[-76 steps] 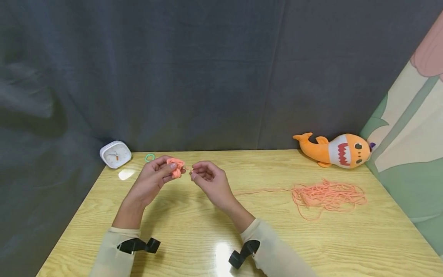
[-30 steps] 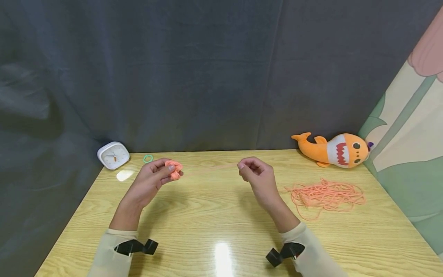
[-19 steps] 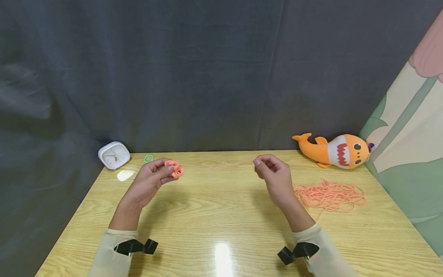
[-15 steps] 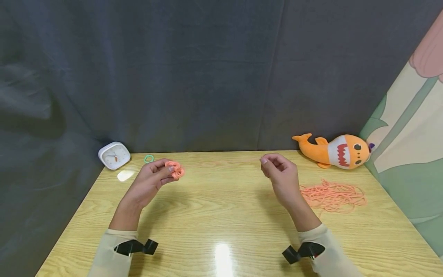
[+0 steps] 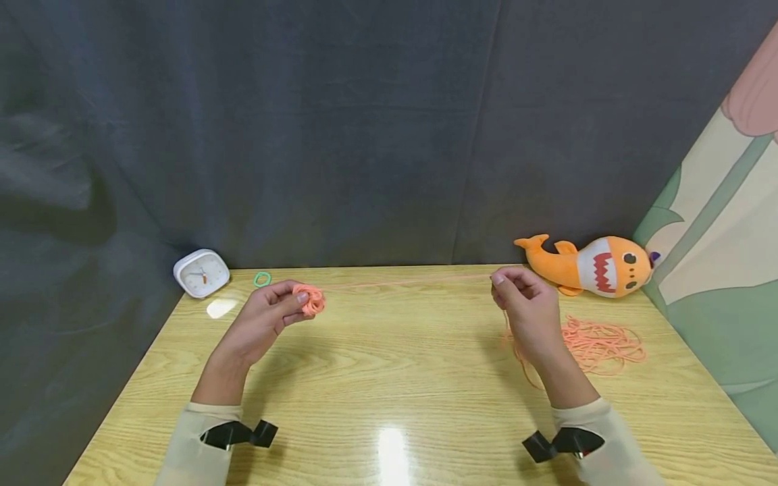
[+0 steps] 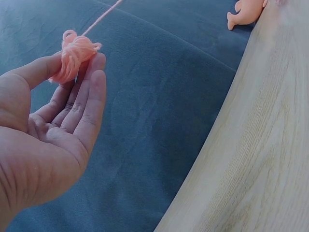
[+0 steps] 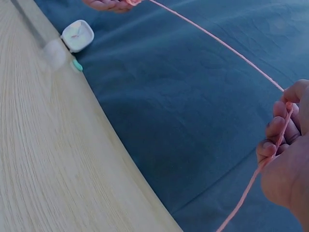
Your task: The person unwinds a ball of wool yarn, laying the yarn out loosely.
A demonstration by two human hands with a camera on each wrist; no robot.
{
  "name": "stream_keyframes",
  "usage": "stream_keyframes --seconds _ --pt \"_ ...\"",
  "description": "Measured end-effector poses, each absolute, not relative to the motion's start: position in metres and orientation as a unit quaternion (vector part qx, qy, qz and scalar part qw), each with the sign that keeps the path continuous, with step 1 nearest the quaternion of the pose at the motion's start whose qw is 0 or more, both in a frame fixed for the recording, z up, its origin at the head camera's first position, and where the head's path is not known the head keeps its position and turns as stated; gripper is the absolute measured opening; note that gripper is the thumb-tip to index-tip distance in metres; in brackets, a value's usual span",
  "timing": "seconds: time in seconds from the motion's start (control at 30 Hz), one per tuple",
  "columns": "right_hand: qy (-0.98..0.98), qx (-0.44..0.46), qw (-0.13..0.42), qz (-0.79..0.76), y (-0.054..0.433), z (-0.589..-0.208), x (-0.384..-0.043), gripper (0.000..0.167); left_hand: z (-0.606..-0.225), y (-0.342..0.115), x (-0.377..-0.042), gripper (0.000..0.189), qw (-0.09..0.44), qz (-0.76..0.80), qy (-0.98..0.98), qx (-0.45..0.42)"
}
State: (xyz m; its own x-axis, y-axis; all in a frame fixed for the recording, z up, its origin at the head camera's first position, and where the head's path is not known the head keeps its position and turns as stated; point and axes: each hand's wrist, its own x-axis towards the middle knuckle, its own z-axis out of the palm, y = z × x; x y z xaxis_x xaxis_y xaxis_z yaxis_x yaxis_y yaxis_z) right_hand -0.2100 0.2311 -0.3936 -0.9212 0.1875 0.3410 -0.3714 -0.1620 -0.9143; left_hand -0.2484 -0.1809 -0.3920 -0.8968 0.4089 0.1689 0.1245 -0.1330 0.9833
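My left hand (image 5: 267, 312) pinches a small wound bundle of coral yarn (image 6: 75, 57) between thumb and fingertips, above the table's left half. A taut strand of yarn (image 7: 217, 39) runs from the bundle across to my right hand (image 5: 530, 314). Thumb and index finger of that hand pinch the strand, and its other fingers curl in. From the right hand the yarn hangs down past the palm toward a loose tangled pile of coral yarn (image 5: 598, 345) on the table. The right hand and wrist hide the pile's left part.
A white clock (image 5: 202, 273) stands at the back left corner of the wooden table (image 5: 389, 364). Near it lies a green ring (image 5: 262, 279). An orange shark plush (image 5: 586, 265) rests at the back right. Dark cloth (image 5: 340, 135) hangs behind the table.
My right hand has moved from beside the left hand far to the right, drawing the strand out straight. The left hand stays nearly in place, and its bundle has turned slightly.
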Motion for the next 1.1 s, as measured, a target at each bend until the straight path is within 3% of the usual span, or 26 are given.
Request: stream_keyframes --seconds 0.47,1.1 --pt "-0.57 0.08 0.196 0.794 0.255 -0.391 -0.204 0.01 -0.391 -0.181 -0.249 0.013 0.094 0.718 0.66 0.198" --pt "-0.452 0.058 0.268 0.849 0.298 -0.373 -0.2 0.009 -0.391 -0.185 -0.25 0.011 0.099 0.73 0.652 0.182"
